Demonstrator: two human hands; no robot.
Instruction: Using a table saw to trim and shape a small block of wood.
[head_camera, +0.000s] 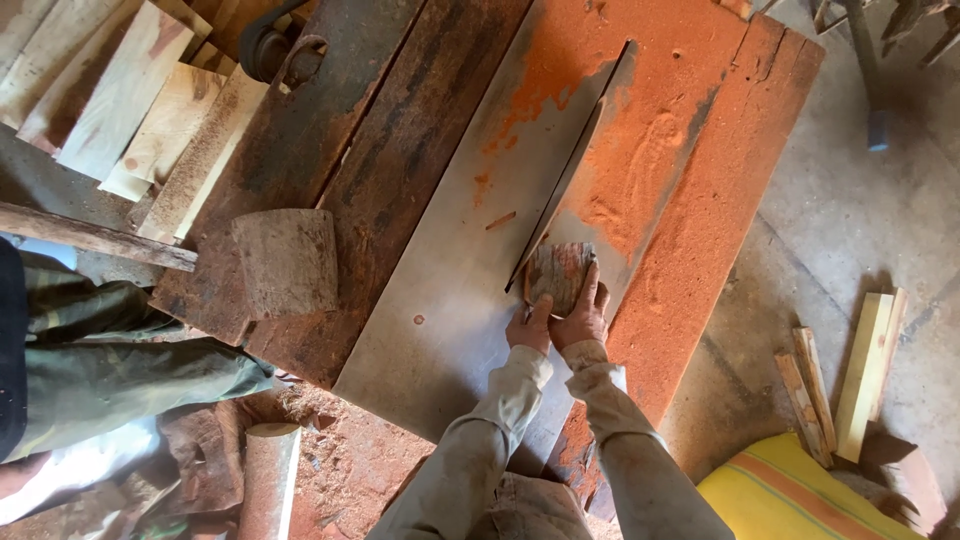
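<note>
While both hands press down on it, the small wooden block (560, 275) sits flat on the grey metal saw table (440, 300), just past the middle of the view toward four o'clock, its far edge meeting the thin dark blade slot (575, 160) that runs away toward one o'clock. The left hand (528, 328) lies at the block's near left corner, thumb laid up against its edge; the right hand (580, 315) is spread over the near right side, fingers flat on top, so both are bearing on the wood rather than wrapped round it. That is what worries me: the fingertips are very close to the line of the cut, and if the block catches or twists, a hand could slide forward into the slot. The piece is short, which leaves little room behind it, and the loose orange sawdust (650, 170) heaped beyond at one o'clock could let it skid. Out at nine o'clock a rounded log section (285, 262) rests on the dark plank bench (330, 150), beside another person's green sleeve (110, 370). Farther off at eleven o'clock lie pale sawn boards (130, 90), and at four o'clock, on the floor, some wood offcuts (850, 380) above a yellow striped sack (790, 495).
</note>
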